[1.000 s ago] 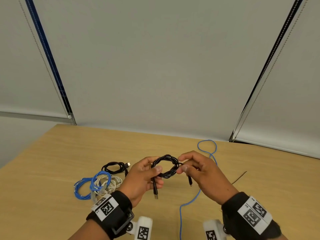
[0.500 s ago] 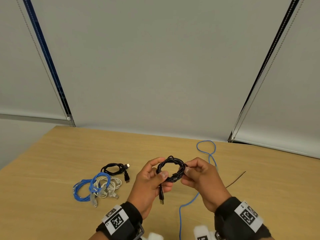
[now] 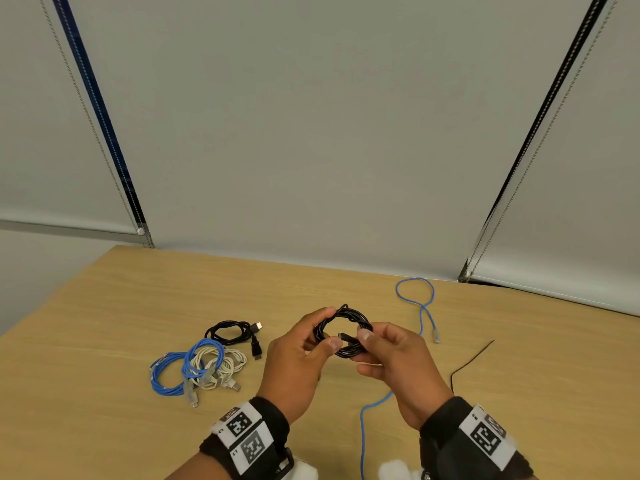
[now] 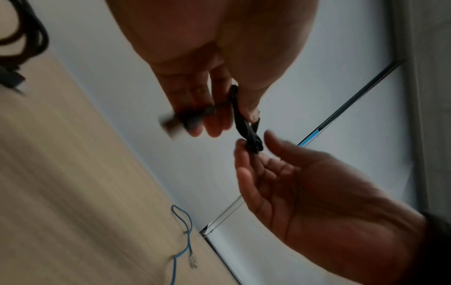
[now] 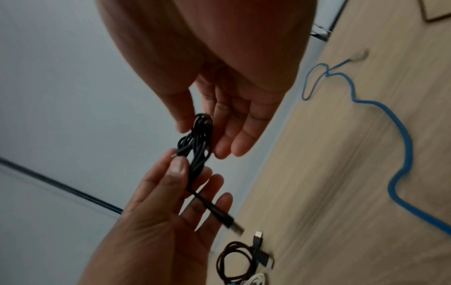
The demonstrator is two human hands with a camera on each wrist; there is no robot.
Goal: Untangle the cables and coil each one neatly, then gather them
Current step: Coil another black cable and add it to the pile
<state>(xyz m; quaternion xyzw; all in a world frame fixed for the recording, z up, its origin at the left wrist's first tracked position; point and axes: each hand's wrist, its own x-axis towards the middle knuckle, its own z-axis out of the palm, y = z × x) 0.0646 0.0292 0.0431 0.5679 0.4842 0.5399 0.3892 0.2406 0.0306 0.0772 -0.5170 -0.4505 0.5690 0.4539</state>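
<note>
Both hands (image 3: 294, 355) (image 3: 398, 362) pinch one black cable (image 3: 349, 351), coiled tight.

Head view, legible marks only.
- Left wristband (image 3: 268, 433): a white label (image 3: 244, 439) is carrying two black-and-white square coded markers, one above the other. Tiny characters are sitting at the label's edge beside each marker, too small to read with any certainty.
- Right wristband (image 3: 446, 431): a white label (image 3: 486, 439) is showing one full square coded marker and part of a second. Small characters at its corner are also not resolving.
- Black cable coil (image 3: 343, 336): no print is resolving on it.
- Wrist views: both are blurring, and nothing readable is appearing.
</note>
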